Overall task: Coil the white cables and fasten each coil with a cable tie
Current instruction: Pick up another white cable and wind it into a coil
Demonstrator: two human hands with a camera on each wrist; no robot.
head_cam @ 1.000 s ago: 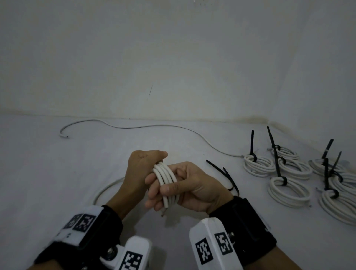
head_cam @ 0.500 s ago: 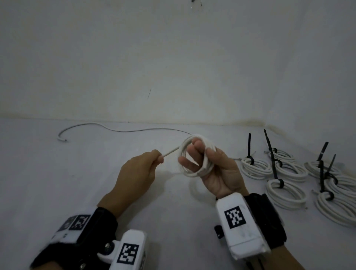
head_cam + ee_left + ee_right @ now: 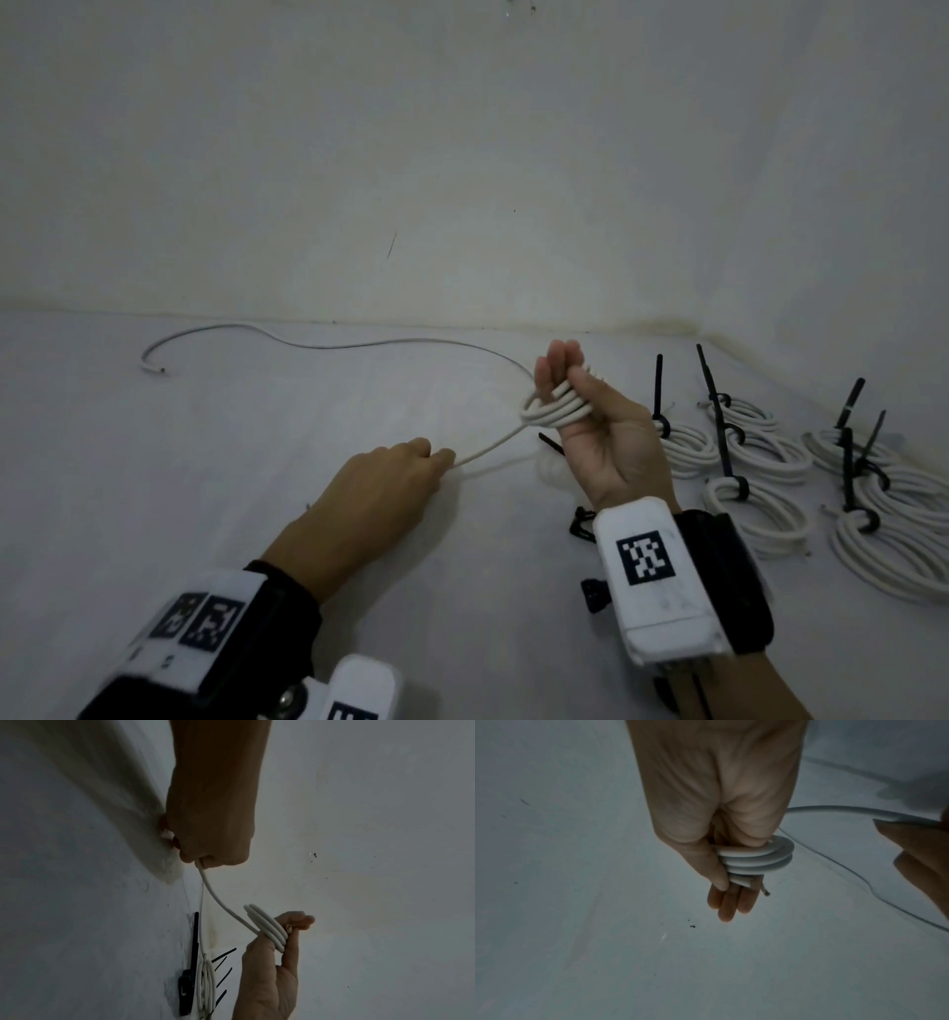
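My right hand (image 3: 598,437) is raised palm toward me, fingers (image 3: 557,362) straight and close together, with the cable (image 3: 482,452) wound around them in about 4 loops; my thumb (image 3: 583,388) presses the coil (image 3: 554,408) against them. The cable's cut end (image 3: 746,882) pokes out under the thumb. My left hand (image 3: 382,485) sits lower and to the left, above the floor (image 3: 205,462), pinching the cable where it runs off the coil. The free length (image 3: 328,343) trails across the floor toward the wall (image 3: 462,154). To my right lie several finished coils (image 3: 755,506), each bound with a black tie (image 3: 726,457). A loose tie (image 3: 550,443) lies just behind my right hand.
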